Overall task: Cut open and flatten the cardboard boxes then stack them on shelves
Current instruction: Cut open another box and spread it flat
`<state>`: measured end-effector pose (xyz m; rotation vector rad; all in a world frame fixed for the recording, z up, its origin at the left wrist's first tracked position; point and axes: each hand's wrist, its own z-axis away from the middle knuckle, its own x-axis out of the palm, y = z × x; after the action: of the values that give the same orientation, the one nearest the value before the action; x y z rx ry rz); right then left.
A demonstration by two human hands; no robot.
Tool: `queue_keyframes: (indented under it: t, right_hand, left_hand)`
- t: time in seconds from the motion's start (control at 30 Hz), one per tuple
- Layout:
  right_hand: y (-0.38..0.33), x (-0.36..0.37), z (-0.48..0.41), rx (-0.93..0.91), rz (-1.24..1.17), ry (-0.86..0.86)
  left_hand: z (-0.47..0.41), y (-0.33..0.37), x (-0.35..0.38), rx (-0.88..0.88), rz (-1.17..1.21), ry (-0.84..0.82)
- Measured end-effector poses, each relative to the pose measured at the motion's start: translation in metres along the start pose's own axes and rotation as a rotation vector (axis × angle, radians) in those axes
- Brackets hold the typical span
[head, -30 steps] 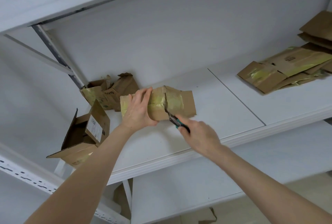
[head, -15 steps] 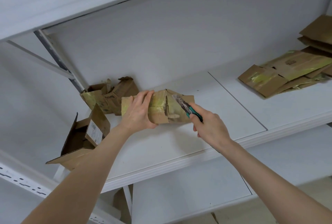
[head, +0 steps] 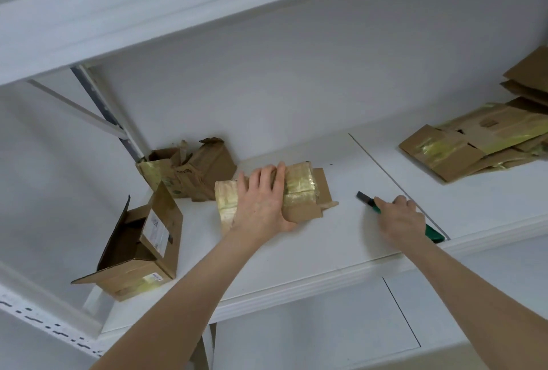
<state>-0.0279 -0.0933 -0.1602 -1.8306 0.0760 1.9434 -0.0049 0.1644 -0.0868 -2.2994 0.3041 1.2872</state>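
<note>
Counts two hands, one knife, four boxes not yet flattened and one flattened pile, all on or over a single white shelf [head: 326, 246]. Presses the left hand [head: 262, 203] palm-down on the taped box [head: 299, 186] near the middle of the shelf, fingers straight across its top, thumb at the near edge by a loose brown flap. Shows yellowish shiny tape over most of that box. Grips the green utility knife [head: 367, 201] in the right hand [head: 400, 217], fingers curled round the handle, dark blade pointing back-left, well apart from the taped box. Shows what look like two crumpled boxes [head: 189, 171] just behind, against the back wall, torn open on top, contents impossible to tell. Shows one open box [head: 139, 251] on its side at the left front corner, flaps out, dark inside, nothing visible in it. Bears a white label [head: 155, 229] on one flap, print too small to read. Shows the flattened pile [head: 474, 147] far right, several overlapping taped sheets, one faint printed mark, unreadable.
</note>
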Motion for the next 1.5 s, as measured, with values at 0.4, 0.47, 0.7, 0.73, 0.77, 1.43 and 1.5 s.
queue_keyframes:
  t: [0.4,0.47,0.7,0.73,0.77,1.43,1.5]
  right_hand:
    - [-0.097,-0.018,0.044,0.025,-1.477,-0.25]
    - [-0.102,-0.015,0.041,0.029,-1.502,-0.223]
    - [-0.113,-0.011,0.03,0.128,-1.537,-0.225]
    - [-0.113,-0.008,0.027,0.144,-1.527,-0.211]
    - [-0.113,-0.005,0.025,0.155,-1.519,-0.201]
    - [-0.129,0.007,0.024,0.099,-1.269,-0.004]
    - [-0.131,0.005,0.026,0.072,-1.248,0.009]
  left_hand:
    - [-0.021,-0.005,-0.015,-0.027,0.142,-0.235]
    - [-0.023,-0.027,-0.019,-0.1,0.207,-0.256]
    - [-0.028,-0.049,-0.013,-0.096,0.341,-0.349]
    - [-0.028,-0.048,-0.011,-0.081,0.323,-0.335]
    - [-0.027,-0.046,-0.01,-0.065,0.297,-0.318]
    - [-0.037,-0.009,-0.031,-0.11,-0.294,-0.253]
    - [-0.041,-0.008,-0.034,-0.123,-0.319,-0.292]
